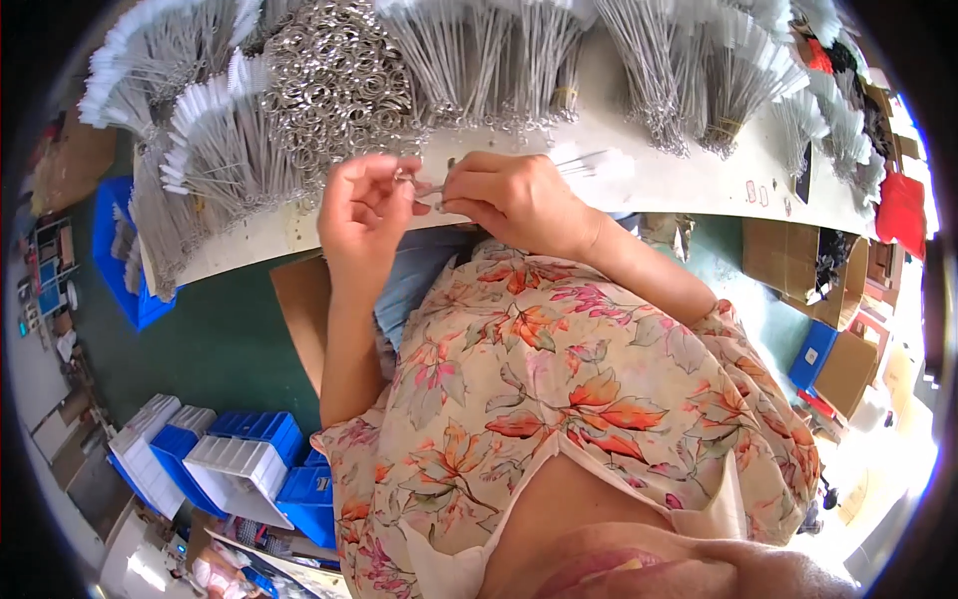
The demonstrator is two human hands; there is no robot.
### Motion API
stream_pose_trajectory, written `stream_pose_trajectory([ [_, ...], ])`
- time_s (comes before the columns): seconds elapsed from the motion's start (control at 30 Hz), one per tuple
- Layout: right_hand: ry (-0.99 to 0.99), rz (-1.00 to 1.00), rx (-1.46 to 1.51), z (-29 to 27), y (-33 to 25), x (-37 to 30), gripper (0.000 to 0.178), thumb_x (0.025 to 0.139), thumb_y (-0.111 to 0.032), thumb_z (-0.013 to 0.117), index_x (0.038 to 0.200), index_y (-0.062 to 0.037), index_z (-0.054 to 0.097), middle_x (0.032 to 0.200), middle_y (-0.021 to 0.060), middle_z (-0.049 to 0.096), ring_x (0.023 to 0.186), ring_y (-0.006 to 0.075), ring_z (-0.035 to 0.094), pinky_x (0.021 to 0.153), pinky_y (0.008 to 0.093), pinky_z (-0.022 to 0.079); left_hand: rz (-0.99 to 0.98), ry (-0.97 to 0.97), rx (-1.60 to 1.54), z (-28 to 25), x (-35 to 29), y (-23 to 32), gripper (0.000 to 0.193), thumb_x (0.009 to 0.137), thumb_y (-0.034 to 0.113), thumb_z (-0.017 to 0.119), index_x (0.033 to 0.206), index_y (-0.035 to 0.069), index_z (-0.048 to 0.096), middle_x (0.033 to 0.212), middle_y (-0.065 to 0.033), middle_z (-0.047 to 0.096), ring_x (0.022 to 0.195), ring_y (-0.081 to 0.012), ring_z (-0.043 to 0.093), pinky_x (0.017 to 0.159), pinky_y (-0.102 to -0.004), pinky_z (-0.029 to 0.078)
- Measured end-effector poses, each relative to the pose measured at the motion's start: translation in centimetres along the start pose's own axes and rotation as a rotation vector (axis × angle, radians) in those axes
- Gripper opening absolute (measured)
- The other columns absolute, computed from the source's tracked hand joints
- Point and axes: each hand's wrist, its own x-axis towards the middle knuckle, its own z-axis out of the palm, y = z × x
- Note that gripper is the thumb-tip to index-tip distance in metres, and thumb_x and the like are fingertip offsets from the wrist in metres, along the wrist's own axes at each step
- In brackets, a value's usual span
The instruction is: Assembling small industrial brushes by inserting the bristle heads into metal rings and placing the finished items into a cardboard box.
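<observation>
Above the near edge of the table (689,185), my two hands are close together. My left hand (361,212) pinches a small metal ring (401,176) between thumb and fingertips. Curled fingers of my right hand (519,200) grip a few thin wire-stemmed brushes (595,163); their white bristle ends stick out to the right behind the hand. The stem ends point toward the ring, but whether they are threaded on it is too small to tell. Just beyond my left hand lies a big heap of shiny metal rings (339,80).
Bundles of similar white-tipped brushes (479,60) line the far side of the table, with more at the left (235,140) and right (733,90). A blue bin (115,250) stands off the left end. Blue and white crates (239,464) and cardboard boxes (783,255) are on the floor.
</observation>
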Motion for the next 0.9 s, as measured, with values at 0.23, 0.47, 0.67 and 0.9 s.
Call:
stream_pose_trajectory([
  [0.23,-0.159,0.144,0.601,-2.2,-0.5,1.8,0.014,0.085,-0.016,0.059,0.090,-0.0046,0.065,0.074,0.0035,0.062,0.059,0.0126,0.054,0.055,0.0278,0.043,0.220,-0.275,0.097,-2.5,1.5,3.9,0.019,0.081,-0.008,0.053,0.098,-0.004,0.060,0.109,-0.0167,0.054,0.087,-0.0173,0.061,0.074,-0.0262,0.054],
  [0.47,-0.276,0.449,0.823,-3.7,-0.7,1.1,0.016,0.087,-0.018,0.058,0.090,-0.0046,0.065,0.067,-0.0036,0.056,0.056,0.0048,0.046,0.051,0.0196,0.038,0.340,-0.303,0.166,-0.6,2.4,4.3,0.027,0.078,-0.010,0.054,0.104,-0.004,0.059,0.105,-0.0167,0.057,0.087,-0.0189,0.062,0.075,-0.0256,0.054],
  [0.67,0.045,0.443,1.066,-5.8,-3.9,2.2,0.016,0.085,-0.020,0.062,0.088,-0.0040,0.065,0.064,-0.0020,0.055,0.049,0.0031,0.042,0.042,0.0175,0.030,0.636,-0.066,0.314,1.8,1.9,5.8,0.031,0.074,-0.007,0.059,0.105,-0.007,0.057,0.095,-0.0170,0.063,0.077,-0.0208,0.065,0.070,-0.0275,0.054],
  [0.9,0.115,0.328,1.064,-5.5,-5.5,3.7,0.013,0.083,-0.015,0.064,0.086,-0.0025,0.064,0.066,-0.0015,0.057,0.050,0.0030,0.043,0.043,0.0183,0.032,0.782,-0.006,0.491,1.4,2.3,7.3,0.030,0.072,-0.007,0.061,0.102,-0.008,0.060,0.092,-0.0171,0.064,0.075,-0.0206,0.065,0.067,-0.0274,0.054],
])
